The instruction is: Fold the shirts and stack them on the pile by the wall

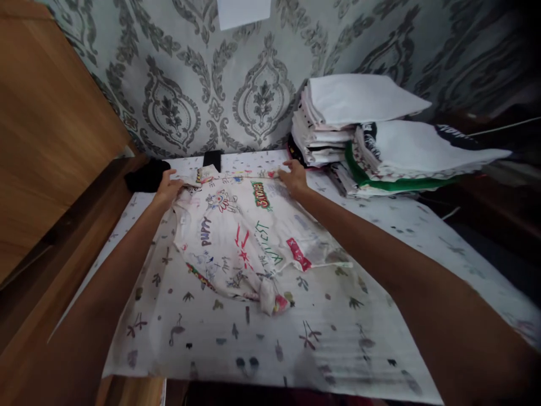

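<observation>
A white shirt [224, 225] with colourful doodles and lettering lies spread sideways on the patterned table cover. Its near edge is rumpled, with one bunched part close to me. My left hand [168, 189] is at the shirt's far left corner, by the collar, fingers closed on the cloth. Over on the far right, my right hand [295, 177] pinches the shirt's far edge. Between the two hands the far edge runs fairly straight.
Folded garments form two piles, a taller stack [321, 121] and a lower stack [406, 158], at the back right. A dark cloth [147, 176] and a black flat object [212, 161] lie at the back. Wooden furniture [54, 113] borders the left; a patterned wall [262, 96] stands behind.
</observation>
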Tool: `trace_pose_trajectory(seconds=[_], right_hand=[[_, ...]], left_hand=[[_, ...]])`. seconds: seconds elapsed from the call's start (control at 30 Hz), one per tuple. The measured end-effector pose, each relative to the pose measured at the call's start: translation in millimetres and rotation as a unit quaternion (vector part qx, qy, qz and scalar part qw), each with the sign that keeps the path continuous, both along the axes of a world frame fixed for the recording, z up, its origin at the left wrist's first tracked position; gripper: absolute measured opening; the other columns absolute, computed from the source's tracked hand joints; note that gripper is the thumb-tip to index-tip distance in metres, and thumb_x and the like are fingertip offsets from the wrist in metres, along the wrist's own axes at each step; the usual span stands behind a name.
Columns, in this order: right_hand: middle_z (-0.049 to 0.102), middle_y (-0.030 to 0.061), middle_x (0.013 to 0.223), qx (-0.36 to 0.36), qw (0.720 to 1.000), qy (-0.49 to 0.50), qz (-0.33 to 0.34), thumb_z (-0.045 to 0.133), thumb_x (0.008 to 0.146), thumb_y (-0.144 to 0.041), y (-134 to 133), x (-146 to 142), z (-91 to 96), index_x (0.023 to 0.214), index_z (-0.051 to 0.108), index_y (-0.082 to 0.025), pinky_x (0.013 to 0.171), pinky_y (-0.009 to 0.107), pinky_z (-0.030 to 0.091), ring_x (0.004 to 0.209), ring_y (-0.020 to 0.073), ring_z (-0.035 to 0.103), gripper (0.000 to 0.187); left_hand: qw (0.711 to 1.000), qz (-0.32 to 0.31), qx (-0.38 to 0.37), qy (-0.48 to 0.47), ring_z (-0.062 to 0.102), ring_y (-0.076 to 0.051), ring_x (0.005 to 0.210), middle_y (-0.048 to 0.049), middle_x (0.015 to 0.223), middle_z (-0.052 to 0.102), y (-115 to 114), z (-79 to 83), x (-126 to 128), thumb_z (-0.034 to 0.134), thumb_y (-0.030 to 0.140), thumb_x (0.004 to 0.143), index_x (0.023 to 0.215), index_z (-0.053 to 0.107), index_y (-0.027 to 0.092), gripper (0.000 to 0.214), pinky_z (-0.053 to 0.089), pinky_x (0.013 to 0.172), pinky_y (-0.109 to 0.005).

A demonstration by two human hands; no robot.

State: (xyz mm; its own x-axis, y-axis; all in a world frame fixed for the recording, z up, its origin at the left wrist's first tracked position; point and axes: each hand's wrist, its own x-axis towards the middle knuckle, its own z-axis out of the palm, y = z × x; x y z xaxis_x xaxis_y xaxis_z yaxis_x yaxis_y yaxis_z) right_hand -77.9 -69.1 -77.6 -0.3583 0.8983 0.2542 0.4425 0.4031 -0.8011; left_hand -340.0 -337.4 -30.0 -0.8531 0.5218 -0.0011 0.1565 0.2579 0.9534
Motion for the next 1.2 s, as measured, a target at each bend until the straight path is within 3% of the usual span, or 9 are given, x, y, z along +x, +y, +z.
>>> trace_pose_trajectory(seconds=[0.1, 0.2, 0.37, 0.43, 0.57, 0.67, 0.8, 1.0, 1.2], right_hand=[[0.057, 0.0149, 0.127, 0.025, 0.998, -0.044, 0.021, 0.054, 0.085, -0.024, -27, 38, 10.5, 0.124, 0.056, -0.015, 0.085, 0.035, 0.051, 0.097, 0.0231, 0.062, 0.040], [0.058, 0.0132, 0.120, 0.067, 0.985, -0.097, 0.124, 0.052, 0.090, -0.032, -68, 93, 19.4, 0.113, 0.063, -0.017, 0.082, 0.035, 0.052, 0.095, 0.0232, 0.063, 0.029], [0.062, 0.0117, 0.118, 0.140, 0.926, -0.205, 0.285, 0.058, 0.089, -0.050, -126, 183, 29.3, 0.113, 0.066, -0.022, 0.092, 0.042, 0.050, 0.105, 0.0280, 0.062, 0.038], [0.062, 0.0118, 0.126, 0.158, 0.895, -0.252, 0.332, 0.062, 0.086, -0.047, -138, 206, 33.6, 0.122, 0.064, -0.024, 0.097, 0.045, 0.048, 0.115, 0.0304, 0.060, 0.043], [0.063, 0.0122, 0.131, 0.190, 0.867, -0.332, 0.320, 0.056, 0.085, -0.018, -150, 219, 38.5, 0.129, 0.060, -0.022, 0.095, 0.040, 0.050, 0.118, 0.0268, 0.061, 0.045], [0.070, 0.0118, 0.115, 0.203, 0.866, -0.375, 0.261, 0.047, 0.082, -0.002, -152, 212, 37.4, 0.108, 0.067, -0.019, 0.086, 0.034, 0.052, 0.108, 0.0242, 0.064, 0.037], [0.073, 0.0102, 0.101, 0.235, 0.885, -0.345, 0.203, 0.047, 0.080, 0.001, -155, 210, 37.7, 0.091, 0.068, -0.019, 0.078, 0.032, 0.052, 0.101, 0.0242, 0.065, 0.030], [0.071, 0.0091, 0.088, 0.293, 0.892, -0.239, 0.248, 0.041, 0.082, -0.002, -182, 240, 57.0, 0.078, 0.065, -0.022, 0.073, 0.033, 0.052, 0.095, 0.0239, 0.062, 0.031], [0.065, 0.0075, 0.077, 0.257, 0.872, -0.246, 0.336, 0.038, 0.085, -0.003, -218, 266, 54.4, 0.069, 0.057, -0.024, 0.068, 0.034, 0.052, 0.080, 0.0223, 0.060, 0.033]], left_hand=[[0.989, -0.033, -0.051, 0.135, 0.060, -0.013, 0.078, 0.0006, 0.090, 0.060, -42, 3.4, 24, 0.060, 0.023, 0.079, 0.114, 0.049, 0.023, 0.036, 0.050, 0.072, -0.024], [0.949, -0.133, -0.097, 0.269, 0.059, -0.017, 0.084, -0.0011, 0.090, 0.061, -97, 10.5, 75, 0.053, 0.032, 0.087, 0.096, 0.054, 0.022, 0.014, 0.049, 0.077, -0.028], [0.785, -0.467, -0.146, 0.380, 0.059, -0.022, 0.102, -0.0074, 0.108, 0.066, -160, 13.8, 172, 0.049, 0.030, 0.098, 0.108, 0.061, 0.022, 0.018, 0.047, 0.092, -0.035], [0.729, -0.495, -0.169, 0.442, 0.057, -0.023, 0.108, -0.0093, 0.118, 0.065, -163, 9.3, 193, 0.045, 0.023, 0.099, 0.117, 0.059, 0.022, 0.023, 0.045, 0.095, -0.038], [0.685, -0.429, -0.244, 0.536, 0.058, -0.023, 0.099, -0.0089, 0.106, 0.066, -146, -1.9, 198, 0.042, 0.007, 0.094, 0.104, 0.061, 0.020, 0.025, 0.047, 0.084, -0.036], [0.689, -0.399, -0.259, 0.546, 0.059, -0.023, 0.093, -0.0077, 0.097, 0.066, -140, -1.2, 190, 0.044, 0.007, 0.091, 0.093, 0.061, 0.020, 0.022, 0.048, 0.073, -0.031], [0.738, -0.380, -0.221, 0.512, 0.062, -0.022, 0.096, -0.0064, 0.098, 0.067, -157, 20.9, 173, 0.041, 0.011, 0.089, 0.091, 0.061, 0.022, 0.023, 0.048, 0.075, -0.029], [0.784, -0.398, -0.237, 0.413, 0.063, -0.019, 0.086, -0.0042, 0.093, 0.067, -204, 64.2, 164, 0.038, 0.016, 0.088, 0.090, 0.062, 0.024, 0.026, 0.047, 0.076, -0.027], [0.776, -0.449, -0.249, 0.366, 0.066, -0.020, 0.093, -0.0052, 0.100, 0.071, -231, 43.2, 178, 0.039, 0.017, 0.088, 0.097, 0.065, 0.025, 0.029, 0.049, 0.080, -0.030]])
